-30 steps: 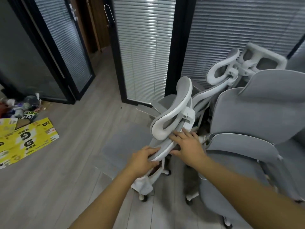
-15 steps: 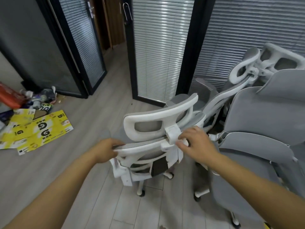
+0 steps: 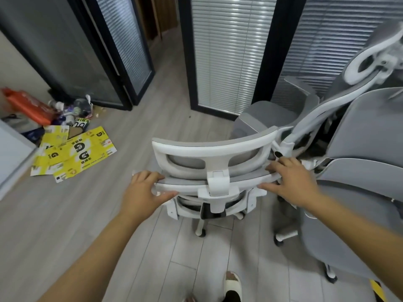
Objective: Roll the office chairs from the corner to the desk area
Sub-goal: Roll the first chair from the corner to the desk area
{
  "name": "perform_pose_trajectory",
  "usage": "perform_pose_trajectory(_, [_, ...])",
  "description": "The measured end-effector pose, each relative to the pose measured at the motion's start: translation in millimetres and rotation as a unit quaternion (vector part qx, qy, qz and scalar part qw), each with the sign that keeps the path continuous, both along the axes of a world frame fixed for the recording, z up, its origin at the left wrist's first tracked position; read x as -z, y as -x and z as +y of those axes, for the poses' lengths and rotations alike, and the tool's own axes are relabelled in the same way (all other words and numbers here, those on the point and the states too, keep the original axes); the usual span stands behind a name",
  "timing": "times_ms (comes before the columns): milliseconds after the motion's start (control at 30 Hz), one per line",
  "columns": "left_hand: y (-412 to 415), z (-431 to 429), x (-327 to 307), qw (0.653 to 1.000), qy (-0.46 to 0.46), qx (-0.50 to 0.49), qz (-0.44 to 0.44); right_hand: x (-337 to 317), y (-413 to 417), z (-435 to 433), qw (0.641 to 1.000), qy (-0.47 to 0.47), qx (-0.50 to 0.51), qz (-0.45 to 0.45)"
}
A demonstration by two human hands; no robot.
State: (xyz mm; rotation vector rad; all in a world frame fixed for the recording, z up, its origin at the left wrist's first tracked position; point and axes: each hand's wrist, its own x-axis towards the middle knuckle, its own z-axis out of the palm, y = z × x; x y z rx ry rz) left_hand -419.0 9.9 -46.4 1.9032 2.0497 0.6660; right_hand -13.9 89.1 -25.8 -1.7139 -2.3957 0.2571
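Observation:
A white-framed office chair with grey mesh stands in front of me, its back turned squarely toward me. My left hand grips the left end of the backrest's top rail. My right hand grips the right end of the same rail. Its white castors rest on the grey plank floor. Two more chairs stand at the right: a grey padded one close by and a white-framed one behind it.
Flattened yellow cartons and rubbish lie on the floor at the left. Black-framed glass partitions with blinds stand ahead, with a passage between them. My slippered foot shows at the bottom.
The chair has swung round from side-on until its back faces me and has come away from the other chairs. My hands have shifted out to the two ends of the backrest.

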Motion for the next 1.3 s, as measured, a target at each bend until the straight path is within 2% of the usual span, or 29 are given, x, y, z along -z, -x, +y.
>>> perform_pose_trajectory(267, [37.8,-29.0,10.6,0.997,-0.048,0.058,-0.014,-3.7,44.3,-81.3,0.996,0.015,0.082,0.022])
perform_pose_trajectory(467, [78.3,-60.7,9.5,0.989,-0.044,0.136,0.024,0.5,87.8,-173.4,0.984,0.014,0.169,0.057])
perform_pose_trajectory(633, [103.6,-99.7,6.5,0.981,-0.037,0.188,0.033,4.4,112.3,-250.3,0.978,-0.010,0.205,0.049])
perform_pose_trajectory(967, [102.5,-203.9,6.0,0.976,-0.033,0.214,0.009,11.2,118.9,-385.8,0.962,-0.035,0.257,0.088])
perform_pose_trajectory(1133, [95.4,-245.1,0.8,0.966,-0.039,0.253,0.016,17.9,117.5,-449.1,0.954,-0.080,0.275,0.091])
perform_pose_trajectory(1300, [92.6,-277.7,-9.4,0.950,-0.022,0.311,0.018,20.0,126.8,-519.5,0.941,-0.085,0.311,0.102])
